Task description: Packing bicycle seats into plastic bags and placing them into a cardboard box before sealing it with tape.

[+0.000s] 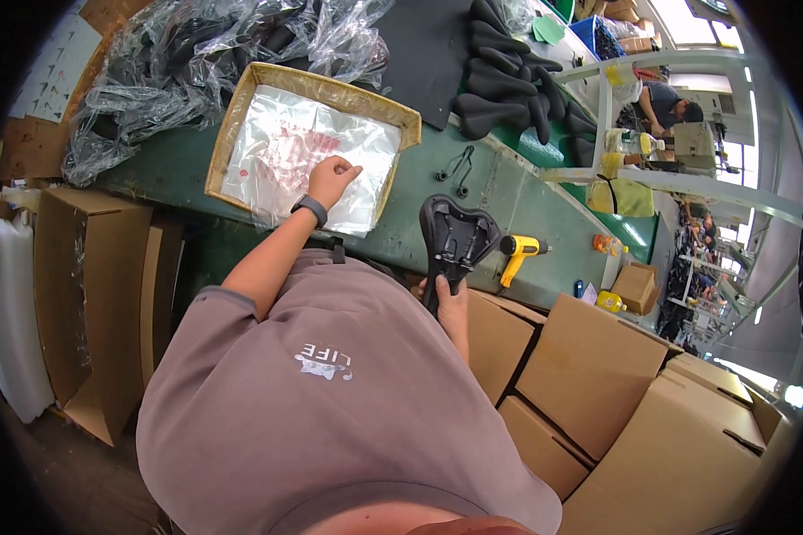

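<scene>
Where the bench [558, 276] spreads: green top, scattered with loose things.
Cartons [589, 366]: packed close by the near edge, next to the right forearm; an elbow swung out could catch a corner.
Film heap [178, 71]: crumpled clear plastic, crowding the far left of the tray.
Saddle pile [491, 85]: black, beyond the tray to the right, well apart from it.
Tray [348, 94]: shallow, brown, on the bench; its raised walls ring the film, and a hand drawn out too low could bump one.
Film [281, 152]: clear sheets with red print, flat in the tray; being thin and stacked, two could cling and lift as one.
Saddle [455, 236]: black, held right of the tray, underside and rails toward the camera; gripped by the nose alone, it could tip if the hold slackened.
Heat gun [519, 251]: yellow and black, just right of the saddle, where a sideways swing could knock it.
Right hand [451, 303]: clamped on the saddle's nose, thumb in sight, other fingers mostly hidden.
Left hand [332, 181]: over the film, fingers curled in; whether they pinch a sheet, I cannot tell.
Fittings [462, 190]: small, black, near the saddle's wide end, easily brushed aside.
</scene>
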### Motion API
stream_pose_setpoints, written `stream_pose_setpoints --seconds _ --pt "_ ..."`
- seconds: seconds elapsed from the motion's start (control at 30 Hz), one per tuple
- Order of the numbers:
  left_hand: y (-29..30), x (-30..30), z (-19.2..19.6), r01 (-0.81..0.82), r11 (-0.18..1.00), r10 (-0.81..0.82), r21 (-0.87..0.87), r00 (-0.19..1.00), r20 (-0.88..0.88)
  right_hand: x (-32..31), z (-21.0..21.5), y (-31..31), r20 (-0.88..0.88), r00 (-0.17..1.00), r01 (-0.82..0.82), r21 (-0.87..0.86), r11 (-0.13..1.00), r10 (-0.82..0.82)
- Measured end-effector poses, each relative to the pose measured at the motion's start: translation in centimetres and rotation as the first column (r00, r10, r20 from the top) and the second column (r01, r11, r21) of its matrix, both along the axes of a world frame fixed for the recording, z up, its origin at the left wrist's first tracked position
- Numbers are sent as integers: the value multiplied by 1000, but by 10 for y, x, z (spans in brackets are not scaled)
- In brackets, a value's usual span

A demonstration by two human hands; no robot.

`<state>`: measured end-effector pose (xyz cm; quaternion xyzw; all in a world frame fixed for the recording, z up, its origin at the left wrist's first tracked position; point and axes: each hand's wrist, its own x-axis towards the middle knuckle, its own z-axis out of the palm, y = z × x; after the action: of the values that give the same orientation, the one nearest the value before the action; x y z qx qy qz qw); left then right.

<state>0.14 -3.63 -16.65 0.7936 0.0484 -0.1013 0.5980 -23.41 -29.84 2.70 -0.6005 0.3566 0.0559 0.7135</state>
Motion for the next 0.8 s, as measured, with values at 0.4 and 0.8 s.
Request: stream_pose_setpoints --seconds 0.4,0.8 --pt "71 -50 149 -131 729 -224 -672 882 -415 156 -9 78 203 917 -394 602 695 345" --pt "63 -28 306 385 907 -324 -172 897 300 160 64 51 36 790 -528 -466 710 612"
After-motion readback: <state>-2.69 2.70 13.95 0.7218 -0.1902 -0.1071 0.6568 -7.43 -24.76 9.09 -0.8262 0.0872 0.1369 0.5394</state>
